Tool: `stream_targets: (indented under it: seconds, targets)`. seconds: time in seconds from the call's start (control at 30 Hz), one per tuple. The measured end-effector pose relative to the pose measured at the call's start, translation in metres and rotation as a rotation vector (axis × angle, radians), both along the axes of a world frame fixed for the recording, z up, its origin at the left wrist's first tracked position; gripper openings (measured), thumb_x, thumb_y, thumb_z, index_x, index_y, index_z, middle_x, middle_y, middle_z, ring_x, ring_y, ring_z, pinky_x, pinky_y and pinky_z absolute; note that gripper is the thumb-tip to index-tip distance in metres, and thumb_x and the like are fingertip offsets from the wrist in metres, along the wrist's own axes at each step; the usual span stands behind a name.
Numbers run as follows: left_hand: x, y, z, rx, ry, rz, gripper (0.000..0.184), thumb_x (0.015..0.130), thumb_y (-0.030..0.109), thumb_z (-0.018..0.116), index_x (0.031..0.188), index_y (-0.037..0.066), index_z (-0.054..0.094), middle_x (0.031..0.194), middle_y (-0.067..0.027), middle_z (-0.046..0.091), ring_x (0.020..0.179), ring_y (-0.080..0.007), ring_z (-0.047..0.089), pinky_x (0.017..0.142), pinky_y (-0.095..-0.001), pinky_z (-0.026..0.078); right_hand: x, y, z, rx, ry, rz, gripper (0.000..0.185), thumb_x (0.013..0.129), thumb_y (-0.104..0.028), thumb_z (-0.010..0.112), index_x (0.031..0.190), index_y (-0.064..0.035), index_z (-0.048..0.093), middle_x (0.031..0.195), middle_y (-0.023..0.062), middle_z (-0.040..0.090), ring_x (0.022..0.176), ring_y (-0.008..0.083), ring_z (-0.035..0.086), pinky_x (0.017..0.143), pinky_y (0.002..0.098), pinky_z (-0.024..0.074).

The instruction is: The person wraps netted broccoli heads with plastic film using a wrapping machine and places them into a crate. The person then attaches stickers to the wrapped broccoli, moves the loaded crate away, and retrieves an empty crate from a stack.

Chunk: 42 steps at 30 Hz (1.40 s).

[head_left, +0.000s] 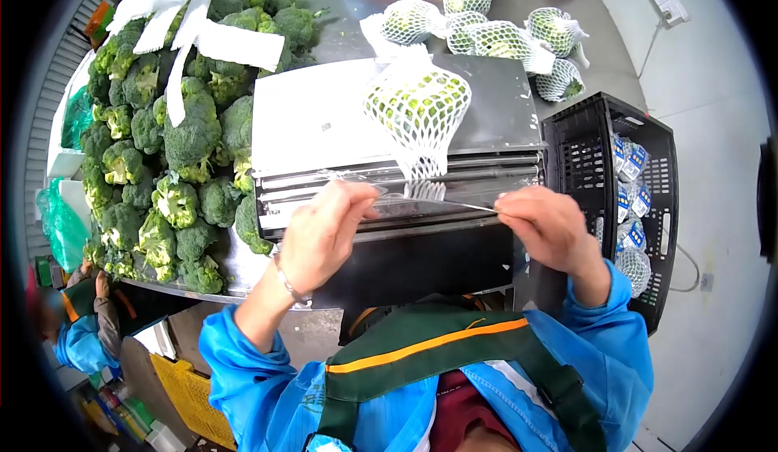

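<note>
A broccoli head in a white foam net [417, 99] lies on the metal wrapping machine [308, 111], its gathered net end hanging toward the rollers. Between my two hands, clear film [454, 202] is stretched across the front of the rollers. My left hand [324, 229] pinches one edge of it, fingers closed. My right hand [547, 223] pinches the other edge between thumb and fingers. The foam net's end lies behind the film or just above it.
Bare broccoli heads [190, 140] are piled at the left, with empty white nets [190, 18] on top. Several netted heads [506, 40] lie at the back right. A black crate [664, 201] with wrapped packs stands at the right. A co-worker [81, 338] is at the lower left.
</note>
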<state>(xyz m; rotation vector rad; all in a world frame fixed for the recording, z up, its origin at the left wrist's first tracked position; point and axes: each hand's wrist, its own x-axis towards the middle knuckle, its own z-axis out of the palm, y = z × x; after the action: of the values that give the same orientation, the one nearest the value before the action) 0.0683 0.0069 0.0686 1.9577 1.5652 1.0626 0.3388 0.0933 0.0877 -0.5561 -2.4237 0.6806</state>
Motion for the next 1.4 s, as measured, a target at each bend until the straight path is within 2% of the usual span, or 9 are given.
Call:
stream_targets:
  seconds: [0.17,0.27,0.37,0.53,0.63,0.87,1.0,1.13,1.4]
  targets:
    - [-0.026,0.022,0.008,-0.034,0.141,-0.15,0.017,0.08,0.006,0.06,0.096,0.005,0.056,0.077,-0.0125,0.062,0.066,-0.0288,0.061,0.054,-0.033,0.049,-0.011,0.031,0.014,-0.173,-0.13,0.096,0.016,0.07,0.001,0.067,0.084,-0.0013,0.06,0.081,0.0104,0.061,0.07,0.026,0.06,0.061,0.0314,0.0497]
    - [-0.041,0.03,-0.011,-0.4,0.072,-0.032,0.037,0.07,0.007,0.07,0.105,0.005,0.056,0.088,-0.0105,0.059,0.075,-0.0273,0.061,0.064,-0.0324,0.049,-0.013,0.036,-0.013,-0.249,-0.099,0.101,0.017,0.07,0.002,0.066,0.085,-0.002,0.061,0.081,0.01,0.062,0.071,0.0254,0.06,0.062,0.0307,0.0494]
    - [-0.056,0.034,-0.057,-0.086,0.297,-0.058,0.044,0.069,0.009,0.071,0.109,0.008,0.055,0.092,-0.0094,0.057,0.077,-0.0283,0.059,0.066,-0.0338,0.049,-0.007,0.03,-0.042,-0.185,-0.064,0.114,0.026,0.07,0.005,0.066,0.094,-0.0035,0.062,0.094,0.011,0.061,0.068,0.0194,0.059,0.062,0.0286,0.049]
    - [-0.06,0.033,-0.068,-0.122,0.195,-0.014,0.009,0.074,0.001,0.061,0.083,0.004,0.06,0.087,-0.0089,0.059,0.078,-0.0263,0.06,0.066,-0.0325,0.048,0.048,0.038,-0.062,-0.39,-0.176,-0.35,0.048,0.068,0.009,0.061,0.114,-0.0051,0.052,0.11,0.0111,0.054,0.075,0.0155,0.057,0.068,0.0267,0.0468]
    - [-0.056,0.027,-0.065,-0.144,0.146,0.048,0.008,0.077,0.0,0.059,0.085,0.003,0.059,0.085,-0.0092,0.061,0.07,-0.0221,0.062,0.061,-0.0285,0.049,0.04,0.056,-0.063,-0.05,-0.31,-0.23,0.041,0.071,0.002,0.061,0.111,-0.006,0.053,0.107,0.009,0.052,0.087,0.0245,0.052,0.074,0.0325,0.0437]
    - [-0.056,0.01,-0.061,-0.156,0.148,0.054,0.01,0.08,0.0,0.057,0.089,0.004,0.058,0.081,-0.0092,0.061,0.063,-0.0204,0.063,0.055,-0.0267,0.05,0.012,0.065,-0.091,-0.042,-0.366,-0.094,0.022,0.076,-0.012,0.063,0.097,-0.0109,0.058,0.102,0.0061,0.052,0.079,0.0277,0.055,0.069,0.0352,0.045]
    - [-0.06,0.001,-0.062,-0.028,0.218,0.058,0.009,0.079,-0.003,0.055,0.086,0.002,0.056,0.08,-0.0097,0.06,0.063,-0.0216,0.063,0.055,-0.0278,0.05,0.027,0.04,-0.085,-0.862,-0.067,-0.283,0.009,0.086,-0.004,0.053,0.095,-0.001,0.054,0.097,0.0085,0.055,0.078,0.0154,0.06,0.065,0.0255,0.0492]
    - [-0.056,-0.019,-0.063,-0.094,0.155,0.098,0.012,0.076,-0.007,0.056,0.083,0.003,0.055,0.079,-0.0083,0.059,0.071,-0.0231,0.062,0.06,-0.0296,0.05,0.045,0.012,-0.085,-0.573,-0.008,-0.211,0.006,0.087,0.004,0.045,0.09,0.0023,0.05,0.096,0.0125,0.054,0.076,0.0141,0.06,0.069,0.0249,0.0505]
    - [-0.055,-0.015,-0.061,-0.167,0.073,0.083,0.011,0.084,-0.005,0.049,0.092,0.001,0.052,0.086,-0.0117,0.063,0.068,-0.0194,0.061,0.06,-0.0275,0.049,0.025,0.024,-0.091,-0.825,0.167,-0.321,0.007,0.09,0.002,0.041,0.097,0.0011,0.04,0.107,0.0153,0.053,0.075,0.0149,0.061,0.063,0.0249,0.0515]
